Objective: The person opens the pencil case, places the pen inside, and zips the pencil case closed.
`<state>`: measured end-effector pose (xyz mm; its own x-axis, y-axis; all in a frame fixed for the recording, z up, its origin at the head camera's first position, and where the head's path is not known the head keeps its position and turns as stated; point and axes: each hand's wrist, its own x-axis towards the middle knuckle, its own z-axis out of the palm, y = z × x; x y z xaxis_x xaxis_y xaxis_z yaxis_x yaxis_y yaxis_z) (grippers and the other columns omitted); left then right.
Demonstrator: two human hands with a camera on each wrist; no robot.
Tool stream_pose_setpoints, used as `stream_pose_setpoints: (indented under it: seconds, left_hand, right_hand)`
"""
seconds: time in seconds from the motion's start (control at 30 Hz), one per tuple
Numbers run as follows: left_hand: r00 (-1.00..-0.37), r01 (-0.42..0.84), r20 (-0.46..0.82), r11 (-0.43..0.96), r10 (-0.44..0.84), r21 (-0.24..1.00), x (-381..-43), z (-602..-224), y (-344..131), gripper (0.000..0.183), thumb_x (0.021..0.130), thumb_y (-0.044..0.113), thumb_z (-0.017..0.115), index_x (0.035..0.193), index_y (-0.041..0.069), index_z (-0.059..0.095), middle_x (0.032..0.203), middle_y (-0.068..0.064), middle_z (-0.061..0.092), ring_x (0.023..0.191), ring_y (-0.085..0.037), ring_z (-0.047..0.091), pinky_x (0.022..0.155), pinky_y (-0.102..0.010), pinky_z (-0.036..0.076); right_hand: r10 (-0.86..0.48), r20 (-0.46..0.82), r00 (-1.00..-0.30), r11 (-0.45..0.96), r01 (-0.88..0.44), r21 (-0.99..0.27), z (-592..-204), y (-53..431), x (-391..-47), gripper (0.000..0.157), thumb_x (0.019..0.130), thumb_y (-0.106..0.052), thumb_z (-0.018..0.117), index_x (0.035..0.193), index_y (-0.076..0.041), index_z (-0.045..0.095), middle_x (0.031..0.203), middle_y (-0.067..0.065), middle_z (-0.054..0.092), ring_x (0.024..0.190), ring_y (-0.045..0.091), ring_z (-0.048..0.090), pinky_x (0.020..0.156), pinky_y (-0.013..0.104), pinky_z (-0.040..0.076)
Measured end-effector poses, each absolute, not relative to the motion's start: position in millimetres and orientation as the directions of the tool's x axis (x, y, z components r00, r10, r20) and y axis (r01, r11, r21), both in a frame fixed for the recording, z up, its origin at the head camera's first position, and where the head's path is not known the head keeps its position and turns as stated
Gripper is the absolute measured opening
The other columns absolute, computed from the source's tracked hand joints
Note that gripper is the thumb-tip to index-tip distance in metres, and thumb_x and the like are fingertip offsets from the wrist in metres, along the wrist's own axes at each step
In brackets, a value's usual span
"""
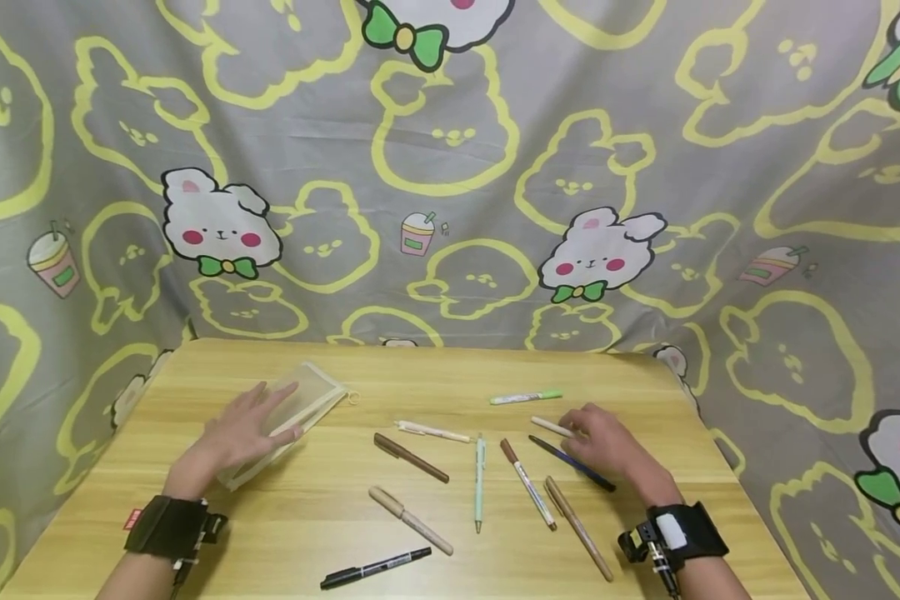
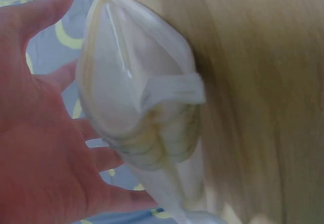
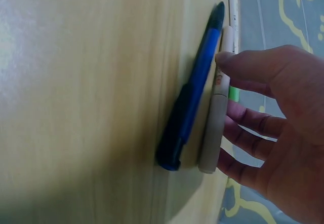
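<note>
My left hand (image 1: 243, 429) lies over the near side of a translucent zip pouch (image 1: 309, 382) at the table's left, fingers spread. In the left wrist view the pouch (image 2: 174, 145) gapes at its mouth, with the fingers along its outer side. On the right, my right hand (image 1: 607, 442) pinches a beige marker (image 1: 550, 427) between thumb and fingers. The right wrist view has the thumb on one side of that marker (image 3: 212, 128) and fingertips on the other. A blue pen (image 3: 195, 87) with dark ends lies right beside it. Beyond is a green-and-white marker (image 1: 525, 398).
Several pens lie scattered mid-table: a cream pen (image 1: 435, 431), brown pen (image 1: 412, 458), mint pen (image 1: 480, 483), brown-tipped marker (image 1: 528, 485), tan pen (image 1: 579, 529), beige capped pen (image 1: 411, 521) and black marker (image 1: 375, 568). A patterned grey curtain (image 1: 330, 150) hangs behind the table.
</note>
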<state>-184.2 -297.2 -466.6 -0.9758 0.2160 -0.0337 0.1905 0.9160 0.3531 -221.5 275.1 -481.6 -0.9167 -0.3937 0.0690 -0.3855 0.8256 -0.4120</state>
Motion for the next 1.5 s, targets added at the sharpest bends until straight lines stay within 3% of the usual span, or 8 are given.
stream_pose_setpoints:
  seconds: [0.3,0.5,0.63,0.8,0.93,1.3,1.47,1.5]
  left_hand:
    - [-0.965,0.216,-0.083,0.931,0.25,0.295,-176.9,-462.9,-297.3,0.069,0.095,0.045,0.057,0.154,0.018,0.033,0.151,-0.038,0.023,0.125,-0.067,0.027,0.08,-0.091,0.019]
    - [-0.957,0.225,-0.094,0.907,0.274,0.356,-174.7,-457.6,-293.4,0.064,0.1,0.043,0.051,0.153,0.012,0.036,0.148,-0.044,0.021,0.122,-0.072,0.023,0.076,-0.09,0.025]
    - [-0.952,0.21,-0.123,0.889,0.282,0.407,-173.8,-453.1,-289.1,0.063,0.103,0.044,0.044,0.154,0.008,0.033,0.148,-0.045,0.019,0.123,-0.073,0.018,0.082,-0.089,0.022]
    - [-0.94,0.187,-0.163,0.852,0.3,0.488,-176.1,-449.6,-284.7,0.066,0.105,0.049,0.032,0.156,0.006,0.028,0.151,-0.041,0.021,0.133,-0.065,0.014,0.09,-0.087,0.013]
    - [-0.932,0.184,-0.176,0.833,0.316,0.521,-176.1,-446.4,-281.0,0.064,0.107,0.046,0.027,0.156,0.005,0.026,0.151,-0.038,0.026,0.136,-0.06,0.014,0.095,-0.085,0.014]
    - [-0.928,0.135,-0.199,0.78,0.316,0.611,-170.8,-439.2,-270.5,0.062,0.108,0.044,0.019,0.159,0.008,0.016,0.156,-0.034,0.016,0.139,-0.056,0.009,0.1,-0.082,0.01]
    - [-0.921,0.093,-0.223,0.738,0.319,0.668,-170.6,-437.8,-265.4,0.059,0.109,0.041,0.018,0.16,0.011,0.011,0.158,-0.033,0.007,0.139,-0.057,0.003,0.096,-0.084,0.015]
    - [-0.919,0.078,-0.234,0.728,0.317,0.681,-170.4,-437.9,-264.4,0.059,0.109,0.041,0.019,0.16,0.012,0.01,0.158,-0.033,0.006,0.139,-0.057,0.003,0.092,-0.085,0.02]
  right_hand:
    - [-0.364,0.073,-0.929,0.844,-0.362,-0.396,-484.8,267.4,-219.3,0.019,0.083,-0.002,0.067,0.101,-0.006,0.072,0.084,0.004,0.06,0.071,0.016,0.056,0.061,0.036,0.052]
    - [-0.361,0.078,-0.929,0.86,-0.364,-0.359,-486.3,267.3,-221.0,0.017,0.083,-0.001,0.067,0.099,-0.006,0.072,0.082,0.002,0.063,0.072,0.015,0.058,0.063,0.038,0.054]
    - [-0.351,0.084,-0.933,0.866,-0.357,-0.349,-485.4,269.4,-220.9,0.017,0.084,-0.003,0.067,0.101,-0.005,0.071,0.083,0.003,0.064,0.073,0.016,0.059,0.064,0.038,0.055]
    - [-0.327,0.106,-0.939,0.868,-0.342,-0.359,-480.3,270.6,-219.8,0.019,0.086,-0.004,0.065,0.105,-0.001,0.069,0.085,0.005,0.065,0.072,0.016,0.06,0.063,0.038,0.055]
    - [-0.317,0.139,-0.938,0.868,-0.346,-0.357,-471.7,266.1,-219.9,0.021,0.088,-0.004,0.064,0.107,0.002,0.069,0.083,0.005,0.064,0.07,0.016,0.059,0.061,0.037,0.054]
    - [-0.291,0.162,-0.943,0.842,-0.333,-0.425,-453.5,233.8,-215.6,0.026,0.092,-0.009,0.061,0.115,0.001,0.067,0.078,0.003,0.066,0.064,0.011,0.058,0.053,0.031,0.051]
    - [-0.297,0.192,-0.935,0.806,-0.354,-0.475,-455.0,217.7,-213.0,0.027,0.093,-0.009,0.061,0.117,0.001,0.067,0.081,0.006,0.068,0.067,0.013,0.062,0.054,0.031,0.052]
    - [-0.298,0.191,-0.935,0.798,-0.354,-0.487,-455.7,214.4,-213.0,0.027,0.094,-0.009,0.061,0.119,0.0,0.066,0.082,0.007,0.069,0.068,0.014,0.063,0.054,0.03,0.053]
